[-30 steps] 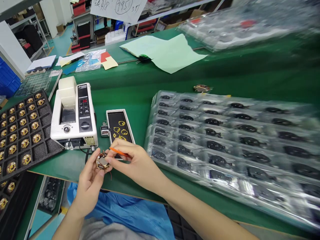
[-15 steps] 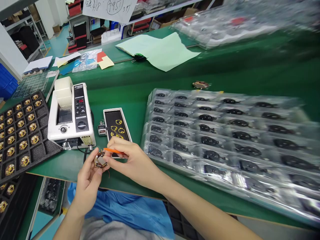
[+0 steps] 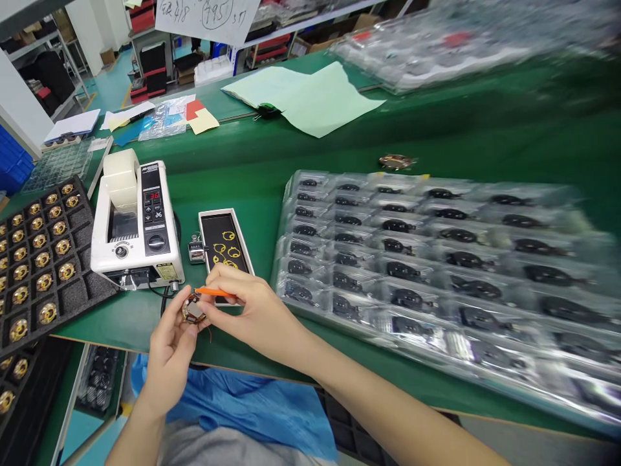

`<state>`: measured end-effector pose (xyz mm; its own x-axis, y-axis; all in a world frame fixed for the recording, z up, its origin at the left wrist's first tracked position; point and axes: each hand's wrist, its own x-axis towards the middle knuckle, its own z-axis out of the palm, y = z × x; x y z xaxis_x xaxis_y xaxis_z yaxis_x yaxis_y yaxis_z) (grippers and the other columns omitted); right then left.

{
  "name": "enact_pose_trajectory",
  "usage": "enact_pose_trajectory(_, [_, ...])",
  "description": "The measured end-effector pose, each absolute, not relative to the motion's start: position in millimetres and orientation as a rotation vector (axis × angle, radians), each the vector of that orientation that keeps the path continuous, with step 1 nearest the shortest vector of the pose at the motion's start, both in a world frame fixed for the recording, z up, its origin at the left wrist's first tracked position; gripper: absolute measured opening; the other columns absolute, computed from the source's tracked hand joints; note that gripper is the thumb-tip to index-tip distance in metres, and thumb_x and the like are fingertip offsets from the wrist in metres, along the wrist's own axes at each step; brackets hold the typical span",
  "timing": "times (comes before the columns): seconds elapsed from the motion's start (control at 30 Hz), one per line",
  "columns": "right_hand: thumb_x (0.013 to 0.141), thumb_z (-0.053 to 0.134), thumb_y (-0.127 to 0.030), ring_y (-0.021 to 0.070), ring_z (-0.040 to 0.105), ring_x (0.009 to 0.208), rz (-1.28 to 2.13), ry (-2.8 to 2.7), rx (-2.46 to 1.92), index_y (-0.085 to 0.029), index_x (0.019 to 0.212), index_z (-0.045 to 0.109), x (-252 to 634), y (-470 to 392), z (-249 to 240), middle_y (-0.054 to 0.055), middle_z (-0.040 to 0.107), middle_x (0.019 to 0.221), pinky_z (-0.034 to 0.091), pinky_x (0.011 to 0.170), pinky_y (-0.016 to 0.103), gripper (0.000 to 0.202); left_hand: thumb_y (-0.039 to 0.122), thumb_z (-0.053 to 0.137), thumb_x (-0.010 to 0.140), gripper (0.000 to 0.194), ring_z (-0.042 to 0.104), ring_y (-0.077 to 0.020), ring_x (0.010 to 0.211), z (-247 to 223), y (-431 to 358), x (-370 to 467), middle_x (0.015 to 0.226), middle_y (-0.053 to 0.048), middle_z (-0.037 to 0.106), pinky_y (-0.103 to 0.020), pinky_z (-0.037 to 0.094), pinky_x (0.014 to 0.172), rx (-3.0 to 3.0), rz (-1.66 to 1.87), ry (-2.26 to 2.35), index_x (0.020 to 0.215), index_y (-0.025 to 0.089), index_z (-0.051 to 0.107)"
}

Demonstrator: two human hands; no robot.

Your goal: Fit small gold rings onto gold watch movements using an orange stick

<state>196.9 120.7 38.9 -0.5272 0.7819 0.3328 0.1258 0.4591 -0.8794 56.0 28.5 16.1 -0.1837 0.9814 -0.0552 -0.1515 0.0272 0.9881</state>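
Observation:
Between the fingertips of my left hand is a small round part with a metallic rim and a pale face. My right hand pinches an orange tool, whose tip is over the upper edge of that part; its fingertips also meet the part's right side. A thin reddish wire hangs below. Just behind my hands lies a white-rimmed tray with yellow rings on its black bottom. A small metal counter touches the tray's left side.
The white tape dispenser stands left of the tray. Foam trays of gold parts are at far left. A large clear tray of black parts fills the right, with a loose round part behind it. Green paper lies farther back.
The orange tool has shifted slightly left over the round part. Both hands keep nearly the same hold, and the whole view has shifted a little.

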Motion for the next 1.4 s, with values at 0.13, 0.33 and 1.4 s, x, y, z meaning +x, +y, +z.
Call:
enact_pose_trajectory(0.13, [0.086,0.056,-0.011,0.0108,0.051,0.064,0.997,-1.95,-0.747,-0.017,0.07,0.057,196,120,36,0.0,0.054,0.073,0.039,0.055,0.023,0.017,0.03,0.062,0.092,0.038,0.067,-0.0213,0.113,14,29,57,0.126,-0.004,0.07,-0.031,0.056,0.096,0.985,1.426,1.218,0.129,0.033,0.062])
enact_pose_trajectory(0.33, [0.087,0.057,-0.011,0.0122,0.056,0.067,0.865,-1.974,-0.758,-0.017,0.073,0.06,192,115,27,0.001,0.055,0.076,0.044,0.059,0.023,0.015,0.032,0.072,0.084,0.033,0.072,-0.0175,0.099,12,37,65,0.11,-0.006,0.076,-0.02,0.058,0.083,0.867,1.535,1.322,0.116,0.024,0.071])
enact_pose_trajectory(1.4, [0.094,0.048,-0.012,0.0109,0.052,0.056,-0.117,-1.949,-0.462,-0.019,0.095,0.062,191,104,20,0.002,0.068,0.074,0.041,0.051,0.024,0.017,0.031,0.085,0.063,0.031,0.056,-0.0081,0.053,17,57,56,0.058,0.002,0.065,-0.016,0.046,0.053,0.682,1.566,1.411,0.064,0.016,0.058])
